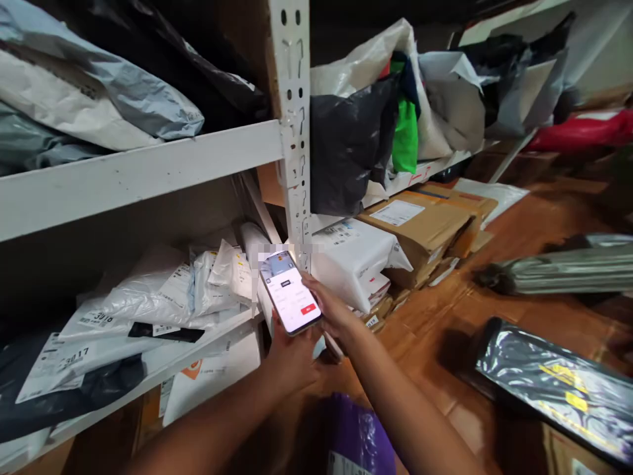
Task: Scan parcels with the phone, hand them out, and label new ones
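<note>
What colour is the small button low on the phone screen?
Red. The button on the phone shows best in the head view, the only one.

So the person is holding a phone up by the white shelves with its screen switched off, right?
Not quite. The head view shows the phone by the white shelves with its screen lit, not switched off. The left hand holds it from below, and the right hand holds its edge.

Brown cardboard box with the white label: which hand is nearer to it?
Right. The right hand touches the phone at its right edge, lower left of the box; the left hand is farther left, under the phone.
</note>
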Demonstrator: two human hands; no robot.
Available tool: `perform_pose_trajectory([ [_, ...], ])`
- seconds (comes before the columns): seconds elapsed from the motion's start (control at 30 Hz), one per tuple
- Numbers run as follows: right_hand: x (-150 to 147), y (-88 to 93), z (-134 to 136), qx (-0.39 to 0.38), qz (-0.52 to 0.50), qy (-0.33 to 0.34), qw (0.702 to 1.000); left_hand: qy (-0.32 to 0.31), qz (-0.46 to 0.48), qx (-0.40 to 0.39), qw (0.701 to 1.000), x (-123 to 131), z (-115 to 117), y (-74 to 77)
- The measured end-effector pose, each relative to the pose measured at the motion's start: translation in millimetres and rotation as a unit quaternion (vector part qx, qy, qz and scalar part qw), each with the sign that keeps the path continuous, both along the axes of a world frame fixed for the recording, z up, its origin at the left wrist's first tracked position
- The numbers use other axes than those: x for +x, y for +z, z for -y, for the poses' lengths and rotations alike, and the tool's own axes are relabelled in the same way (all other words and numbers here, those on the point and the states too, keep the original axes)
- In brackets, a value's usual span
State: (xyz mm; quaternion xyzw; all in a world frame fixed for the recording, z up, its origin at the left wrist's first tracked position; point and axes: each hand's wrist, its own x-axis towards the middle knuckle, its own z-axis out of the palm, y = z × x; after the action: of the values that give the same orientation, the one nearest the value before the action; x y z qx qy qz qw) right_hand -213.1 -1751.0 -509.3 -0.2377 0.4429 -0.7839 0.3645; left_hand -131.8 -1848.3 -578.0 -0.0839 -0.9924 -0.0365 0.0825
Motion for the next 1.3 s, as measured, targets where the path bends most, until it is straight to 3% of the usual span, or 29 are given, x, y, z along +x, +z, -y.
perform_pose_trajectory([
  [0.13,-31.6,11.1,2.1,0.080,-0.051,0.025,0.995,0.010,-0.043,-0.034,0.998,3.9,17.3,-13.7],
  [0.2,-38.6,16.7,8.6,0.114,-0.077,0.063,0.988,-0.002,-0.080,-0.051,0.996,8.6,32.8,-20.9],
  [0.33,-44.0,21.2,21.9,0.132,-0.107,0.068,0.983,-0.013,-0.126,-0.066,0.990,19.0,49.9,-29.8],
  [0.63,-48.3,19.4,22.1,0.183,-0.143,0.090,0.969,-0.012,-0.131,-0.067,0.989,20.9,47.9,-33.6],
  [1.07,-49.9,21.1,20.7,0.182,-0.163,0.107,0.964,-0.015,-0.148,-0.060,0.987,20.6,50.3,-39.5],
  [1.3,-47.1,24.8,20.3,0.183,-0.156,0.085,0.967,-0.013,-0.136,-0.067,0.988,20.6,49.9,-40.6],
])
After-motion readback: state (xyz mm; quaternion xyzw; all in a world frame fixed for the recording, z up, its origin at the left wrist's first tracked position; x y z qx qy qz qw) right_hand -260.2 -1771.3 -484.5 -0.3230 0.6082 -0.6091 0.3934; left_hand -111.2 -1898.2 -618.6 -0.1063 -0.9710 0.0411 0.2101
